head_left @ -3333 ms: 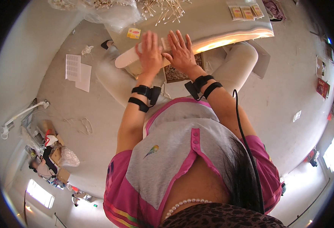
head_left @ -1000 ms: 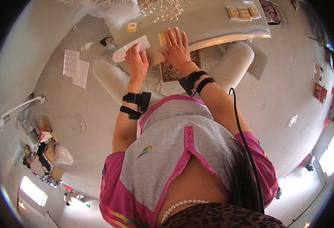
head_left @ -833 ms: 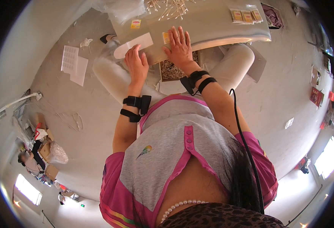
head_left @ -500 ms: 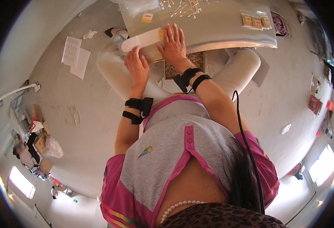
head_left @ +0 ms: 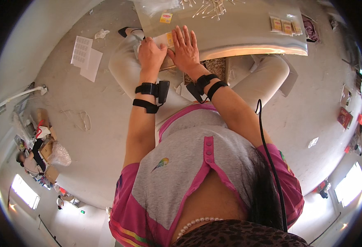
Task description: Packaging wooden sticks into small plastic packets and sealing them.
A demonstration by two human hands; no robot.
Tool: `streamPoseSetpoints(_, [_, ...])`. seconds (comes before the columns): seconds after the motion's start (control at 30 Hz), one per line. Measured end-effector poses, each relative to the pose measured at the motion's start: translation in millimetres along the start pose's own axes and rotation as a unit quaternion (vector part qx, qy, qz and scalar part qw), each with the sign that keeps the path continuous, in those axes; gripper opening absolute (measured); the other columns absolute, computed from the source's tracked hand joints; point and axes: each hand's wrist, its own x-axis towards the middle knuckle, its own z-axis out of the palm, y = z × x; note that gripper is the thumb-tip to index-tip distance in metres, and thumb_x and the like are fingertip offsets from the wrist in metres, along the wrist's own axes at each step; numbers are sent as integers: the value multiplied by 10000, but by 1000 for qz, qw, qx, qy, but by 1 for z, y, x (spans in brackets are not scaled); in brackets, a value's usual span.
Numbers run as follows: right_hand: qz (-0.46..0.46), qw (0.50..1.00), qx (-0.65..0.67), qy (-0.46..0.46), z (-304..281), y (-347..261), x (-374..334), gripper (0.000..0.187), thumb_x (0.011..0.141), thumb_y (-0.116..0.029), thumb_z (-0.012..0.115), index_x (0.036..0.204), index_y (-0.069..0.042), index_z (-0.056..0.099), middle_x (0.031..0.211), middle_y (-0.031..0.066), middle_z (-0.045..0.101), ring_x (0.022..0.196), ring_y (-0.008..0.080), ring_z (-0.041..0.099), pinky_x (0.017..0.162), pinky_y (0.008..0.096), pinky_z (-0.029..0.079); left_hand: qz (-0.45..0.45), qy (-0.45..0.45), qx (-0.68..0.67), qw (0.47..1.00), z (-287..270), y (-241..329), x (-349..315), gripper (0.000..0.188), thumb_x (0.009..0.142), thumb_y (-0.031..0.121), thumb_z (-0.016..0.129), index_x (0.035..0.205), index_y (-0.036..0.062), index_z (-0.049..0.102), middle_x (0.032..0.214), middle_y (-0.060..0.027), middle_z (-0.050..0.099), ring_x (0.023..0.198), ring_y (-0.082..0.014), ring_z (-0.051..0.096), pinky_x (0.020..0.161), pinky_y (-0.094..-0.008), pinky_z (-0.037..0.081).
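Note:
A white strip-like paper or sleeve [head_left: 160, 40] with a yellow patch at its right end lies along the near left edge of the table [head_left: 238, 35]. My left hand [head_left: 151, 55] is closed over the strip's left part, fingers curled around it and mostly hidden. Flat on the strip's yellow end rests my right hand [head_left: 186, 48], fingers stretched out and holding nothing. Just beyond the strip lies a small yellow-and-white card [head_left: 166, 17]. Loose cotton swabs [head_left: 214, 9] are heaped at the far middle of the table.
Several small yellow-labelled packs [head_left: 287, 27] lie in a row at the table's right end. Below the table's edge, between my knees, is a speckled brown surface [head_left: 217, 67]. White printed sheets [head_left: 82, 50] lie on the floor to the left. Cardboard boxes [head_left: 46, 149] stand farther off.
My left hand has moved up onto the strip and its fingers have curled closed, covering the strip's left end. My right hand stays flat at the yellow end.

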Motion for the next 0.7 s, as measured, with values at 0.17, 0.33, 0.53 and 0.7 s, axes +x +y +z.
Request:
streamPoseSetpoints(0.17, [1, 1000, 20, 7, 1, 0, 0, 792, 1009, -488, 515, 1603, -20, 280, 1682, 130, 248, 1581, 329, 133, 1278, 515, 79, -64, -90, 51, 993, -7, 11, 13, 406, 798, 311, 734, 993, -40, 676, 1010, -263, 724, 977, -419, 709, 882, -485, 570])
streamPoseSetpoints(0.33, [11, 1000, 20, 17, -2, -3, 0, 782, 1002, -491, 529, 1592, -25, 313, 1680, 123, 255, 1579, 323, 144, 1277, 514, 85, -45, -92, 64, 993, -9, 14, 16, 331, 807, 222, 708, 992, -49, 668, 952, -276, 731, 923, -435, 720, 877, -483, 573])
streamPoseSetpoints(0.53, [11, 1000, -2, 3, -4, -4, -1, 778, 1008, -514, 511, 1596, -44, 314, 1682, 98, 257, 1579, 307, 144, 1282, 505, 73, -56, -92, 95, 990, -9, 14, 19, 308, 804, 176, 745, 999, -44, 656, 965, -248, 731, 934, -395, 734, 851, -451, 592])
streamPoseSetpoints(0.7, [6, 1000, -6, 2, -3, -5, 0, 794, 1003, -561, 488, 1593, -54, 330, 1685, 88, 253, 1581, 297, 135, 1286, 498, 67, -34, -62, 58, 996, -8, -1, 12, 240, 798, 179, 729, 924, -16, 670, 907, -229, 734, 885, -409, 724, 805, -478, 573])
